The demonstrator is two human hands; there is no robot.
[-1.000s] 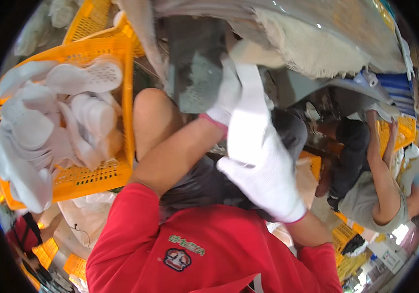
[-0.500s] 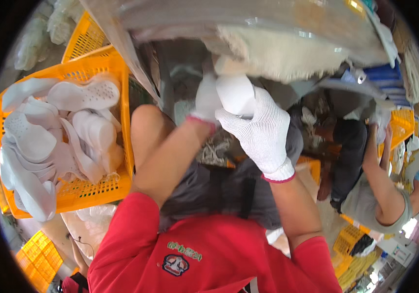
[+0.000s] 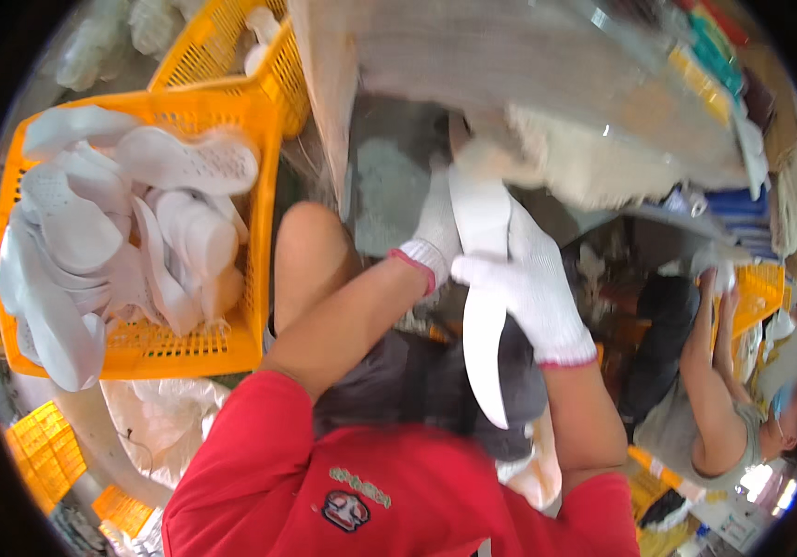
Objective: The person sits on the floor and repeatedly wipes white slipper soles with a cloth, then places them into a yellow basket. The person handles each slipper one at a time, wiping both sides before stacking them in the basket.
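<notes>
In front of me a white foam insole [image 3: 485,348] stands on its long edge, its curved narrow end pointing down toward my lap. My right hand [image 3: 537,283], in a white knit glove, is closed round its middle, thumb across the near face. Against the insole's left side, near the far end, lies my left hand [image 3: 437,223], gloved as well; its fingers are partly behind the insole and blurred. The far end reaches up to a fluffy cream-coloured buffing wheel [image 3: 565,167] under a grey hood; I cannot tell if they touch.
At left an orange crate [image 3: 271,232] is heaped with white insoles [image 3: 73,218], some with small holes. Another orange crate [image 3: 291,79] stands behind it. The grey machine hood [image 3: 500,51] hangs over my hands. At right a co-worker [image 3: 700,418] sits with both arms stretched forward.
The insole has turned from a short, foreshortened view to its long edge, its near end now reaching down toward my lap. My left hand has moved right, alongside it; the view has shifted.
</notes>
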